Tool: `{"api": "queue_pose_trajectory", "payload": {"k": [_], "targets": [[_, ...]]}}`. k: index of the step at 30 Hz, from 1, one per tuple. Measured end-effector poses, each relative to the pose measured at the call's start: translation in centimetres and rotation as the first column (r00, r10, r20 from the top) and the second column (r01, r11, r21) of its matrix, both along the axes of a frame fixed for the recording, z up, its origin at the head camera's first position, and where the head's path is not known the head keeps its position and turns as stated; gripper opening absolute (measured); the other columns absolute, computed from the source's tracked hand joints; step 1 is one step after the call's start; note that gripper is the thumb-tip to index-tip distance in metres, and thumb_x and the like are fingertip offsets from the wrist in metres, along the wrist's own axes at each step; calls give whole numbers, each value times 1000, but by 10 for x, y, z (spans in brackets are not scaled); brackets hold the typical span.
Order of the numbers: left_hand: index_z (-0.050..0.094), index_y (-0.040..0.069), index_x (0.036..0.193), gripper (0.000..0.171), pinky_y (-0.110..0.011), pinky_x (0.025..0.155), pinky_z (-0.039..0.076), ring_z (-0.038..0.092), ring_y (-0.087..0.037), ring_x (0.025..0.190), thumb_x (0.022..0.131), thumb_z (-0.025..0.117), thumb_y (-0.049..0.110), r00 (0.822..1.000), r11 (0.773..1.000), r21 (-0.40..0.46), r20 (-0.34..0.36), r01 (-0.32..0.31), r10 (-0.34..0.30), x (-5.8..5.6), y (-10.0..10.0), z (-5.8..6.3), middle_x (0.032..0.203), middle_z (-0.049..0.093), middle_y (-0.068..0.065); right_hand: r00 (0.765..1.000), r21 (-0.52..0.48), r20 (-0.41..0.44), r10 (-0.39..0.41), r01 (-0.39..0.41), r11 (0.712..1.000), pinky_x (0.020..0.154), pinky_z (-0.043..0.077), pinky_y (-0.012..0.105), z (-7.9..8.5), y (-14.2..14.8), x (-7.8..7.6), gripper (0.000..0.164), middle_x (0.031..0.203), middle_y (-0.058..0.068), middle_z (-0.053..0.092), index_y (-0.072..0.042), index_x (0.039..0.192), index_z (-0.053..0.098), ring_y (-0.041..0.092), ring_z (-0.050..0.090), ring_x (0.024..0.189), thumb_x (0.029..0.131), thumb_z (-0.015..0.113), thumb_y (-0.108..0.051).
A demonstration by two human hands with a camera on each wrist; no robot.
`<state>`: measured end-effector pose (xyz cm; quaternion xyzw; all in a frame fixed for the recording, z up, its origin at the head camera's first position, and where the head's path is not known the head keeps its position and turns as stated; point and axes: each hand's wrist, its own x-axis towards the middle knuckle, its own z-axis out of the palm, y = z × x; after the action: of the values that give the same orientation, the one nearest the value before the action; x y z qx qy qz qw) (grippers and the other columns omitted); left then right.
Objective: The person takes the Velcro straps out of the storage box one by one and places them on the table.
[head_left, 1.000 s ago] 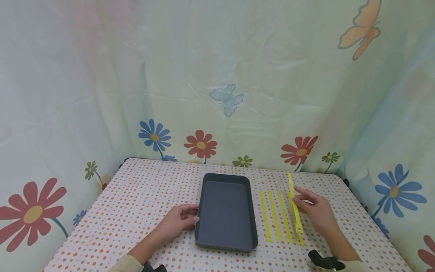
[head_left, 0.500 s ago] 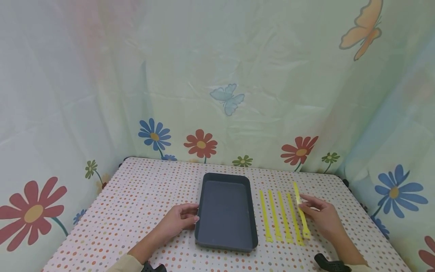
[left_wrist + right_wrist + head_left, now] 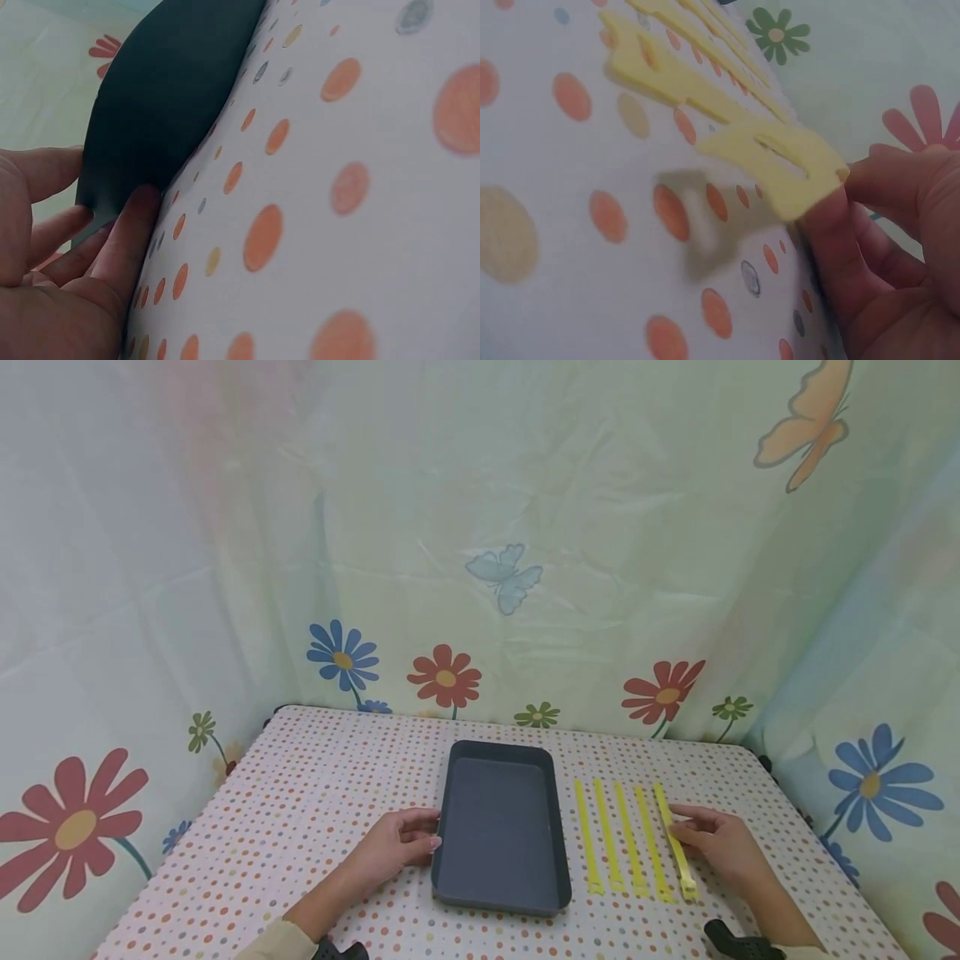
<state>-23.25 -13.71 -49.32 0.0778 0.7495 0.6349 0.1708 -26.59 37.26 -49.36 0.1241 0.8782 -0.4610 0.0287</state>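
My right hand [image 3: 720, 847] pinches a yellow strap [image 3: 677, 847] between thumb and fingers, on the right of a row of several similar straps [image 3: 630, 847]. In the right wrist view, the slotted end [image 3: 784, 161] of the held strap is tilted up and casts a shadow on the cloth. On the other side, my left hand [image 3: 393, 843] touches the left side of a dark grey rectangular tray [image 3: 498, 835] with its fingertips. The left wrist view shows those fingers [image 3: 139, 214] against the tray's outer wall, low by the cloth.
A white cloth [image 3: 352, 752] with coloured dots covers the table. The straps lie side by side, right of the tray. Behind and at both sides hangs a pale curtain [image 3: 600, 527] with printed flowers and butterflies.
My right hand has moved right and toward me with one strap, leaving another lying in the row. The held strap has come down beside that one. The left hand and tray stay put.
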Motion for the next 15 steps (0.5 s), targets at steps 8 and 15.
{"api": "queue_pose_trajectory", "payload": {"k": [8, 15], "targets": [[53, 2, 147, 59, -33, 87, 63, 70, -18, 109, 95, 75, 21, 1000, 1000, -4, -8, -3, 3, 2, 0, 2, 137, 64, -15, 1000, 81, 22, 17, -19, 997, 64, 61, 28, 8, -6, -2, 61, 101, 16, 73, 7, 144, 53, 15, 69, 77, 94, 75, -20], [55, 4, 146, 58, -31, 87, 63, 70, -17, 108, 95, 76, 22, 1000, 1000, -18, -5, -7, 7, -1, -1, -1, 134, 66, -12, 998, 187, 58, -15, 4, 982, 57, 57, 26, 12, -13, -6, 52, 99, 21, 72, 9, 137, 58, 15, 67, 71, 93, 74, -14]]}}
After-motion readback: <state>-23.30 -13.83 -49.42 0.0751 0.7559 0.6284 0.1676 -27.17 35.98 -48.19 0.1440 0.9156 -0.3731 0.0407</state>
